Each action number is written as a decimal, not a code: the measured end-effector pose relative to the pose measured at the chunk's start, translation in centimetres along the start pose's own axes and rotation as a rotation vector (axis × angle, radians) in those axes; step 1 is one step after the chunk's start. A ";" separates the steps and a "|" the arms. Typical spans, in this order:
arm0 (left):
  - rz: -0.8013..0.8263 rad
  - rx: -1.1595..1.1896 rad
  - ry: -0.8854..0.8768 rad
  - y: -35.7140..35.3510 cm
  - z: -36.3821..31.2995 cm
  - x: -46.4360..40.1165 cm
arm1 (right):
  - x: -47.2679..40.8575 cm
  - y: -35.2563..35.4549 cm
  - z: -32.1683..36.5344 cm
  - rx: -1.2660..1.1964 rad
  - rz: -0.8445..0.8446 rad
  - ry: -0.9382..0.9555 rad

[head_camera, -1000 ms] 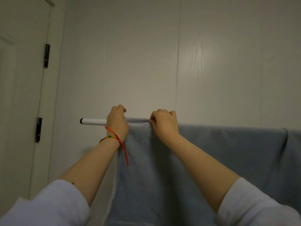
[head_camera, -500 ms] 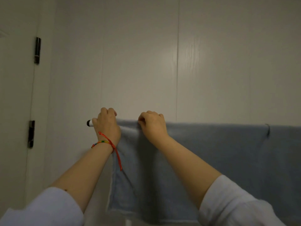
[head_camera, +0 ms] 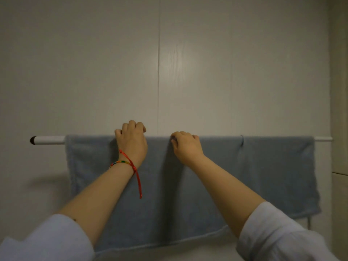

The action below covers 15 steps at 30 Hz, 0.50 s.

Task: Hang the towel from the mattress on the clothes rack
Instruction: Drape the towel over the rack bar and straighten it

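A soft, blue-grey rectangular terry towel (head_camera: pixel 226 176) hangs draped over a horizontal white metal rail with a black end cap (head_camera: pixel 48 140), the top bar of a clothes rack standing in front of a pale panelled wall (head_camera: pixel 94 63). The towel is spread wide along the rail, from just right of the bare capped end at the left almost to the far right, where a short stretch of thin white rail shows. Its surface is fairly smooth, with a small pinched fold near the top right and a shallow vertical crease between the two hands. Its lower hem runs unevenly, lower at the left and rising toward the right.

Both arms reach forward from white sleeves. The left hand (head_camera: pixel 131 143), wearing a red cord and multicoloured beaded bracelet (head_camera: pixel 130 164) at the wrist, rests on top of the towel at the rail, its fingers (head_camera: pixel 134 126) curled together over the top edge and behind the bar, so the cloth lies under the palm. The right hand (head_camera: pixel 186 146) sits just to the right, apart from the left, its fingers (head_camera: pixel 180 135) bent close together and pressing on the towel's fold at the rail. Whether either hand actually pinches the cloth cannot be told.
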<state>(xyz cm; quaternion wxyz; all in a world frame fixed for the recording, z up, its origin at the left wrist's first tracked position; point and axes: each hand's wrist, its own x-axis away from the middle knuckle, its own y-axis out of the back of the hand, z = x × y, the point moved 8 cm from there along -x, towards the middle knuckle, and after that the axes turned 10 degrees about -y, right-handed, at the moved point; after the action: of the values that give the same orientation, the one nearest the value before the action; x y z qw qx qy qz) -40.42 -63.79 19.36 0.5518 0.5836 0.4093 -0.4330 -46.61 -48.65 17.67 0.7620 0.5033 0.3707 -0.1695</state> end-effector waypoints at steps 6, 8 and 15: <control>0.038 0.086 -0.191 -4.8 -12.1 -1.0 | -0.6 2.2 -11.2 0.104 0.001 -0.081; 0.057 0.120 -0.225 -6.6 -16.3 -1.3 | -1.0 3.1 -15.4 0.118 -0.001 -0.102; 0.126 0.165 -0.290 -12.2 -27.9 -2.0 | -2.9 5.2 -27.7 0.163 -0.029 -0.144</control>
<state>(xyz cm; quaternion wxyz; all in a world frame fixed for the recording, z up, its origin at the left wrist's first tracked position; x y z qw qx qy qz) -51.20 -35.20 18.19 0.5815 0.5826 0.2511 -0.5094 -56.17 -22.05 17.04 0.7405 0.5448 0.3070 -0.2459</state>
